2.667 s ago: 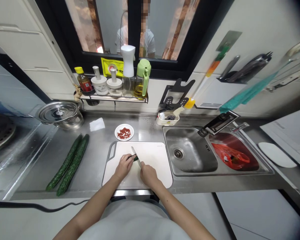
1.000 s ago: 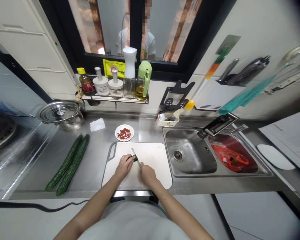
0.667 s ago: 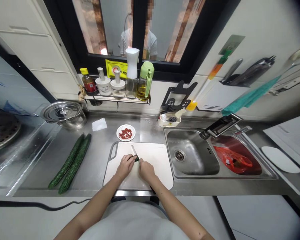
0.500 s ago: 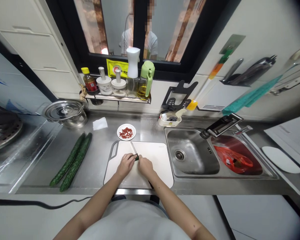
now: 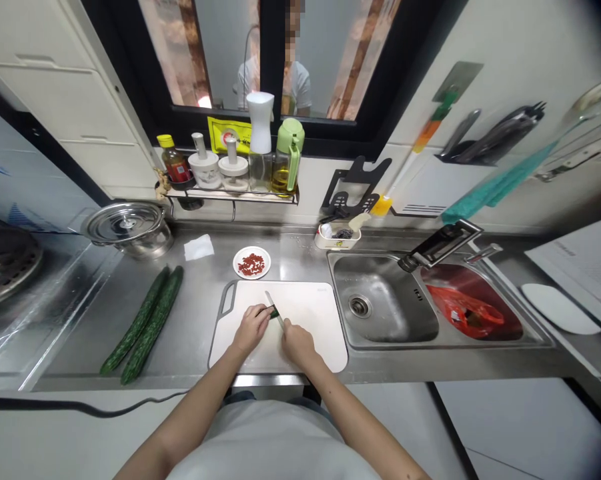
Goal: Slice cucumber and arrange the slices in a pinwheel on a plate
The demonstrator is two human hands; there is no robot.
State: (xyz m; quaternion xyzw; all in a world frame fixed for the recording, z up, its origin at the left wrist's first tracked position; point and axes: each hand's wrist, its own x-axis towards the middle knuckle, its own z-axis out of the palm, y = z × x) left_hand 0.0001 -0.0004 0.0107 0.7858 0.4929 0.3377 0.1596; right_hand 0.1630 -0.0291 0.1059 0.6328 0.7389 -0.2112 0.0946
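My right hand (image 5: 299, 343) is closed round the handle of a knife (image 5: 275, 309), its blade slanting up and left over a white cutting board (image 5: 310, 300) with a grey edge. My left hand (image 5: 253, 328) grips a short dark green piece of cucumber (image 5: 274, 312) on the board, and the blade lies right beside its end. Most of that piece is hidden under my fingers. Two long whole cucumbers (image 5: 153, 327) lie side by side on the steel counter to the left. Behind the board sits a small white plate (image 5: 237, 267) of chopped red bits.
A lidded steel pot (image 5: 147, 243) and a white cloth (image 5: 199, 247) stand at the back left. Bottles and jars line a wall shelf (image 5: 230, 195). To the right is a double sink (image 5: 390, 346) holding a red plastic bag (image 5: 463, 311), beyond it a white plate (image 5: 560, 309).
My right hand has drawn the knife back toward me and to the right. My left hand stays on the cucumber piece. The view has shifted slightly.
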